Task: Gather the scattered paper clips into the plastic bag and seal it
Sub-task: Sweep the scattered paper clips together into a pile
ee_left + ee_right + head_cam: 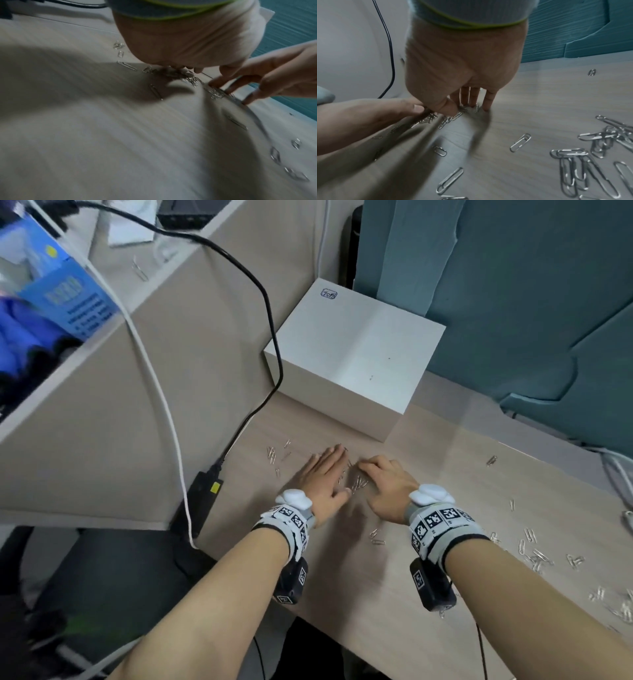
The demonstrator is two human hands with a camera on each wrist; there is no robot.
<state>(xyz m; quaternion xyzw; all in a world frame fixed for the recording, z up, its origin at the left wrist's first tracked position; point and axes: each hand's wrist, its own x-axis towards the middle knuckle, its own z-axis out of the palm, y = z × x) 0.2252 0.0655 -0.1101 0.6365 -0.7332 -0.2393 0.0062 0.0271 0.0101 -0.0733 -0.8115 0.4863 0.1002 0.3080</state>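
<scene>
Silver paper clips lie scattered on a pale wooden desk (376, 594). A small heap of clips (358, 482) sits between my two hands. My left hand (325, 474) lies flat with straight fingers, its inner edge against the heap (190, 79). My right hand (387, 481) arches over the clips with bent fingers, its fingertips (487, 108) on the desk and its thumb beside the heap (447, 119). More clips lie left of the hands (272, 455) and in a larger spread at the right (537, 556). No plastic bag shows in any view.
A white box (356, 354) stands just beyond the hands. A black cable (270, 330) runs down to a black adapter (205, 491) at the desk's left edge, beside a white cable (150, 371). A teal partition (513, 285) backs the desk.
</scene>
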